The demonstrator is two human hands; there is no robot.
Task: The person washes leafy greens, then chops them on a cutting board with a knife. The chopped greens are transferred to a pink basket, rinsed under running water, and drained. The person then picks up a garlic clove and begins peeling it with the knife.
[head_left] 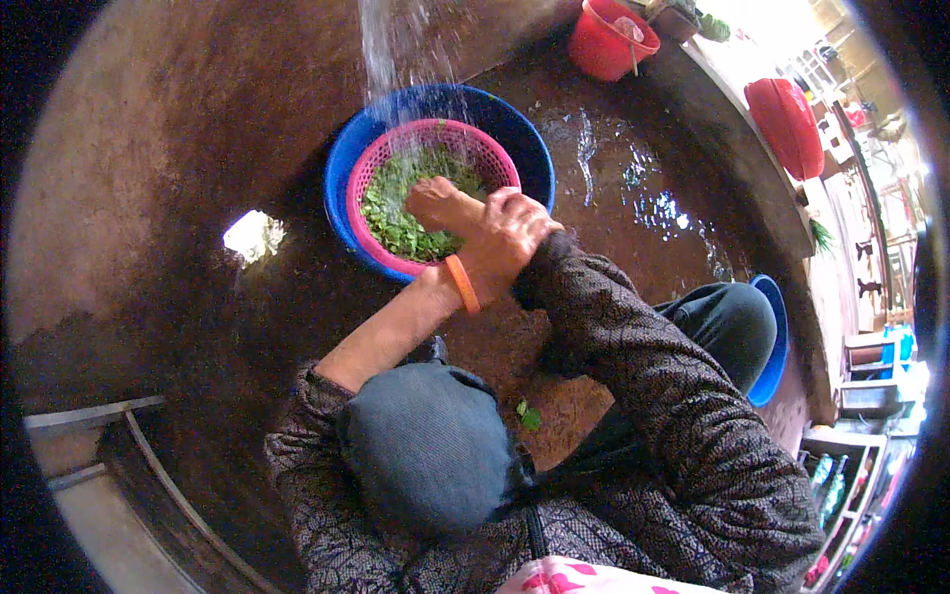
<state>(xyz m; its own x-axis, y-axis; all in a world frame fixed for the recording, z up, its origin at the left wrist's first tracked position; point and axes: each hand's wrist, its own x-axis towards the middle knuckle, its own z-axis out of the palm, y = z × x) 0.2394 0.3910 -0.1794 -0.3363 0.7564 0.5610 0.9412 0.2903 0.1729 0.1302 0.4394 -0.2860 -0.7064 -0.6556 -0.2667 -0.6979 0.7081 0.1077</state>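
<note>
A pink plastic colander of chopped leafy greens sits inside a blue basin on the wet floor. Water pours from above into it. My left hand, with an orange band at its wrist, crosses over and is closed round my right forearm at the edge of the dark patterned sleeve. Over the greens hangs my right hand, its fingers curled in; no object shows in it.
Behind to the right stands a red bucket. A red container rests by the raised ledge. Another blue basin is partly hidden beyond my right knee. A loose green leaf lies between my feet.
</note>
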